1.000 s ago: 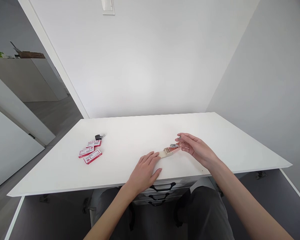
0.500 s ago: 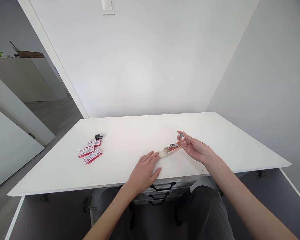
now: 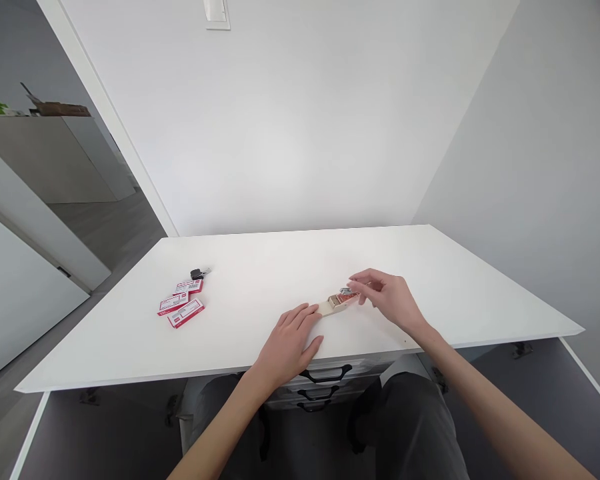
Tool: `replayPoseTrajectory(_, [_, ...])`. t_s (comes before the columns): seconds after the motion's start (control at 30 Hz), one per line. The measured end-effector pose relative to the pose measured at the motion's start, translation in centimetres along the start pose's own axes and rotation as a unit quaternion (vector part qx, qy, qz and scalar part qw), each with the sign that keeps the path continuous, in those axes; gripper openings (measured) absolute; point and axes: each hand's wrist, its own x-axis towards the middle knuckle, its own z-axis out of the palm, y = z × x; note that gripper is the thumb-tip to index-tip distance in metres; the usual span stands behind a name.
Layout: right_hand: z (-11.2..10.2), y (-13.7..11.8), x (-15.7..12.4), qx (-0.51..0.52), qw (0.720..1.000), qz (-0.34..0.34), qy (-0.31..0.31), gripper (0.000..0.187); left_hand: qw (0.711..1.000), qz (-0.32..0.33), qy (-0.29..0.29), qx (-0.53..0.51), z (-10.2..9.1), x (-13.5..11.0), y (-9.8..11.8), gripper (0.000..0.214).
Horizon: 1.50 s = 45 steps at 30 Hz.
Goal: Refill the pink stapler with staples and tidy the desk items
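Observation:
A cream and pink stapler (image 3: 336, 303) lies opened out on the white desk, a silver metal part showing near its middle. Flat on the desktop, my left hand (image 3: 291, 340) has its fingers stretched out, the fingertips touching the cream end of the stapler. Over the pink end, my right hand (image 3: 387, 297) is closed in a pinch, thumb and forefinger right by the silver part. The small grey strip of staples it held is now mostly hidden by the fingers.
To the left lie several red and white small boxes (image 3: 186, 312), overlapping. Just behind them is a small black object with a metal end (image 3: 198, 274). The white desk (image 3: 260, 267) meets a wall at the back. Drawers with black handles (image 3: 325, 375) sit under its front edge.
My right hand has turned palm-down and moved slightly left, bringing its pinched fingers down to the stapler. The grey strip has gone out of sight. My left hand has stayed in place.

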Motion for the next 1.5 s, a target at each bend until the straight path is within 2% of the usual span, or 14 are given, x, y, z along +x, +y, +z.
replayPoseTrajectory(0.07, [-0.1,0.5,-0.1,-0.094,0.993,-0.064,-0.018,0.033,1.0,-0.001,0.001,-0.002,0.0,0.0,0.0,0.04])
replayPoseTrajectory(0.13, [-0.3,1.0,0.0,-0.139,0.984,-0.103,-0.038,0.034,1.0,-0.002,-0.001,-0.002,-0.1,0.0,0.0,0.04])
replayPoseTrajectory(0.37, [-1.2,0.9,0.7,-0.181,0.966,-0.156,-0.102,0.037,1.0,-0.004,-0.007,0.001,-0.2,0.0,0.1,0.041])
replayPoseTrajectory(0.57, [-2.0,-0.3,1.5,-0.229,0.95,-0.15,-0.151,0.036,1.0,-0.002,-0.004,0.0,-0.1,0.1,0.1,0.041])
replayPoseTrajectory(0.73, [-2.3,-0.9,2.2,-0.227,0.951,-0.109,-0.18,0.032,1.0,0.003,0.004,-0.002,-0.1,0.0,0.0,0.042])
replayPoseTrajectory(0.9, [-2.3,-1.1,2.7,-0.224,0.947,-0.114,-0.2,0.032,1.0,-0.001,-0.001,-0.002,-0.1,0.0,0.0,0.041])
replayPoseTrajectory(1.27, [-2.2,-0.9,3.2,-0.251,0.933,-0.135,-0.222,0.038,1.0,-0.003,0.0,0.001,-0.1,0.0,0.1,0.04])
replayPoseTrajectory(1.5, [-1.7,-0.8,3.0,-0.274,0.924,-0.158,-0.216,0.036,1.0,-0.004,-0.003,-0.003,0.0,-0.1,0.0,0.04])
